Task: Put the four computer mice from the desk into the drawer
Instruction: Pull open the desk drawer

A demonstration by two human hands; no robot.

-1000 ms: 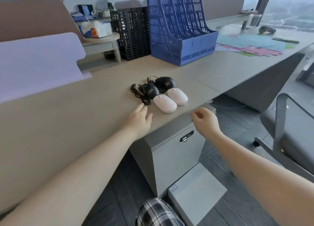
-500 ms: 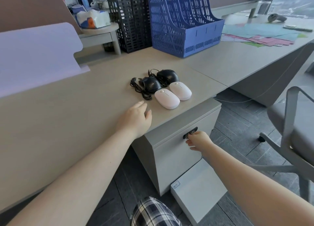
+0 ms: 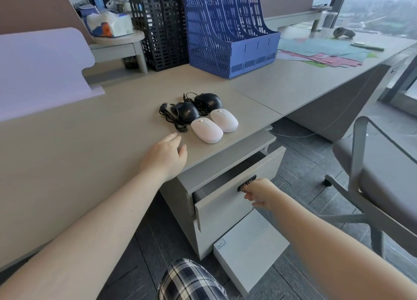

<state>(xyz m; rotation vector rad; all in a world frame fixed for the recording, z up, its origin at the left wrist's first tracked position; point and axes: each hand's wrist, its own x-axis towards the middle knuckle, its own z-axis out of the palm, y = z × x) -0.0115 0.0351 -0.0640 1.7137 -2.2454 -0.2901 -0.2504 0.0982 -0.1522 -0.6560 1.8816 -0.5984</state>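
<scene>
Two white wireless mice, one nearer (image 3: pixel 207 130) and one farther right (image 3: pixel 224 120), lie on the desk (image 3: pixel 90 141) near its front edge. Behind them sit two black wired mice, left (image 3: pixel 186 112) and right (image 3: pixel 208 102), with coiled cables (image 3: pixel 171 119). My left hand (image 3: pixel 164 157) rests flat on the desk just left of the mice, holding nothing. Under the desk, the grey drawer (image 3: pixel 225 200) of the cabinet stands slightly pulled out. My right hand (image 3: pixel 259 192) grips its black handle (image 3: pixel 246 183).
A blue file rack (image 3: pixel 228 29) and black file racks (image 3: pixel 160 31) stand at the back of the desk. Coloured papers (image 3: pixel 320 53) lie at the right. A grey chair (image 3: pixel 379 175) stands to the right. A white box (image 3: pixel 250 247) lies on the floor by the cabinet.
My right hand dropped from the desk edge to the drawer handle and has pulled the drawer partly out. My left hand stayed on the desk.
</scene>
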